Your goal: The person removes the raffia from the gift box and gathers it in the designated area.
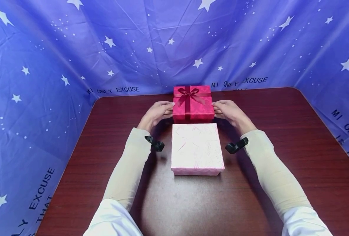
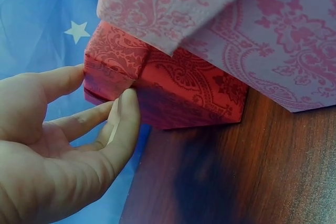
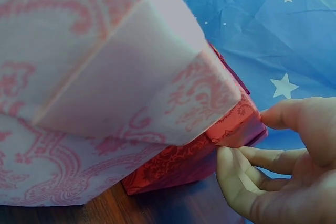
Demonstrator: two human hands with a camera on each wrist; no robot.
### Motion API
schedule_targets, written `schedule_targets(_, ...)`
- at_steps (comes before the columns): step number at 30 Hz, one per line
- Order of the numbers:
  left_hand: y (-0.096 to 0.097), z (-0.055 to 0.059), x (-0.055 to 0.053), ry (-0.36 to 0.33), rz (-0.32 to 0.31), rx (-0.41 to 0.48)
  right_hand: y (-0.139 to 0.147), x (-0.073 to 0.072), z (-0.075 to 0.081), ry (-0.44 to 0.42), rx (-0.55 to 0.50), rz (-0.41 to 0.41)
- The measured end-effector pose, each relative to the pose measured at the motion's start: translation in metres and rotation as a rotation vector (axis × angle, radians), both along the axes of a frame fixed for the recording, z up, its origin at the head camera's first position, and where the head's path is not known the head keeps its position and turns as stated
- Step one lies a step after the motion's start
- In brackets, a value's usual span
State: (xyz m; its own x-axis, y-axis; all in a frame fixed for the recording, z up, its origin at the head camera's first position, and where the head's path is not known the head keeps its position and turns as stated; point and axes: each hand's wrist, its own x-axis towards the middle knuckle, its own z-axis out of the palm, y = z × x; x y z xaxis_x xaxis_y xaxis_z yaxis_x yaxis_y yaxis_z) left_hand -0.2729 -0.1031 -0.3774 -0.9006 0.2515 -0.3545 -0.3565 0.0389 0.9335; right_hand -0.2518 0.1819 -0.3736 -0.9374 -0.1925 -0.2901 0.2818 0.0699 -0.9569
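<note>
A red gift box (image 1: 193,107) with a dark red ribbon bow on its lid stands at the back of the table. My left hand (image 1: 158,113) holds the left side of the lid (image 2: 116,56), thumb against its side and fingertips at its lower edge. On the other side my right hand (image 1: 229,113) holds the lid (image 3: 241,124) in the same way. The lid sits over the box body (image 2: 191,87); whether it is raised at all I cannot tell. Directly in front stands a white gift box (image 1: 196,147) with a pink pattern and its lid on, between my forearms.
The dark reddish wooden table (image 1: 103,157) has its back edge just behind the red box. A blue star-printed curtain (image 1: 162,39) hangs behind and on both sides. Black straps (image 1: 236,145) stick out inward from my wrists, near the white box's sides.
</note>
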Motion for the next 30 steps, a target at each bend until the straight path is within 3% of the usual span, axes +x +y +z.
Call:
schedule_targets(17,0.002,0.007,-0.002,0.027,0.019,0.002,-0.001,-0.002,0.01,0.023,0.01,-0.035)
schedule_targets(30,0.002,0.021,-0.002,0.054,0.034,0.006,0.0,-0.001,0.026,0.036,0.053,-0.021)
